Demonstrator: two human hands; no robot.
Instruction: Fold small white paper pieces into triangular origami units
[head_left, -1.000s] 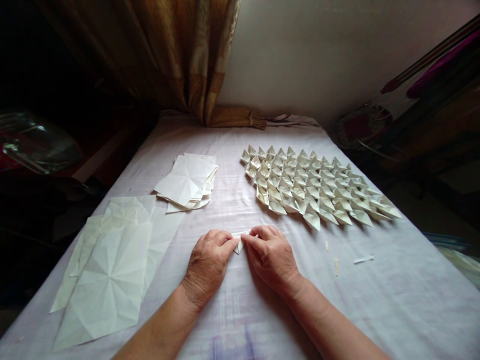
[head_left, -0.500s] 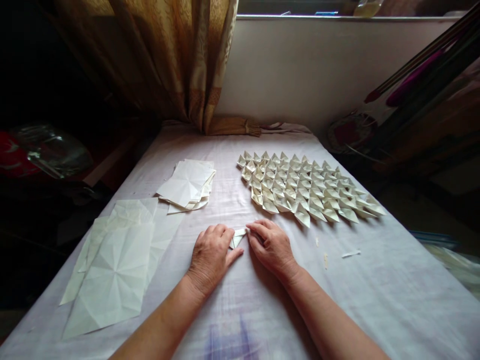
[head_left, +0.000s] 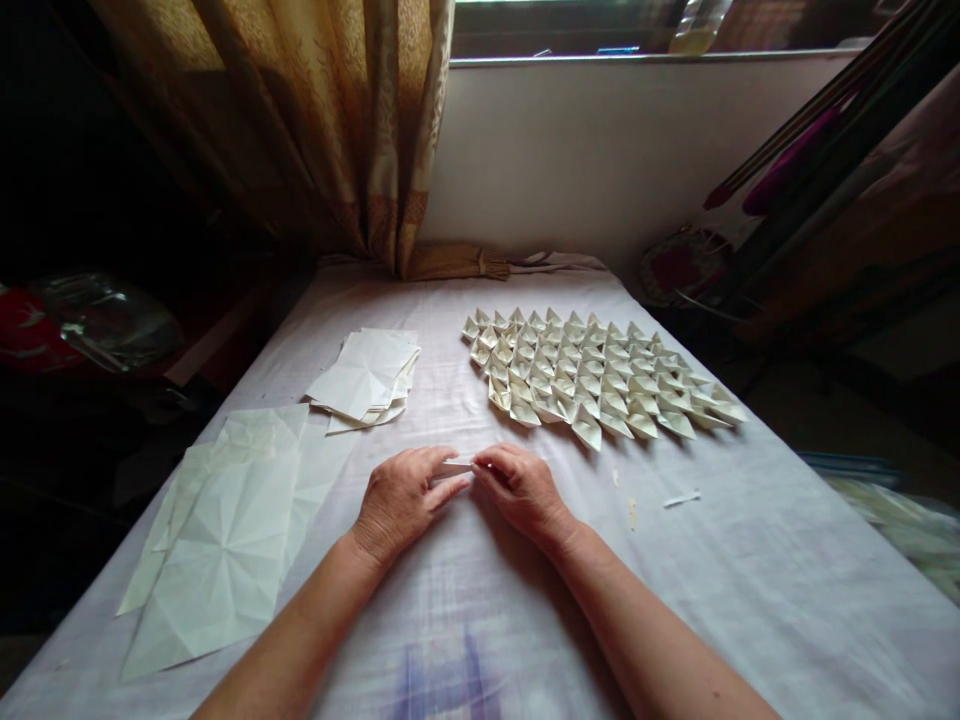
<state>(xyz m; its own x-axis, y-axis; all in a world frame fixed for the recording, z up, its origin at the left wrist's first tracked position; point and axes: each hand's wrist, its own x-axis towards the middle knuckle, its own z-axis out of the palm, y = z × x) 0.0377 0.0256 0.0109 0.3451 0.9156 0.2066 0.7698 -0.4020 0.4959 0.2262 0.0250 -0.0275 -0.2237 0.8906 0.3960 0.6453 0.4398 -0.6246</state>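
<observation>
A small piece of folded paper (head_left: 456, 468) sits between my two hands at the near middle of the table, seen almost edge-on. My left hand (head_left: 405, 500) grips its left side, with the thumb below and the fingers above. At the other end, my right hand (head_left: 523, 492) pinches the paper's right tip. Much of the piece is hidden by the fingers. Beyond my right hand, several rows of folded paper boats (head_left: 585, 370) stand close together. Past my left hand lies a stack of creased paper squares (head_left: 364, 375).
Larger creased sheets (head_left: 225, 550) overlap at the left. A cotton swab (head_left: 682, 499) and small scraps (head_left: 632, 515) lie to the right on the pale tablecloth (head_left: 570, 640). A gold curtain (head_left: 382, 150) hangs to the table's far edge, against the wall (head_left: 540, 160).
The folded paper has tipped from showing its flat face to nearly edge-on, still between both hands. The camera view has shifted slightly, moving everything a little.
</observation>
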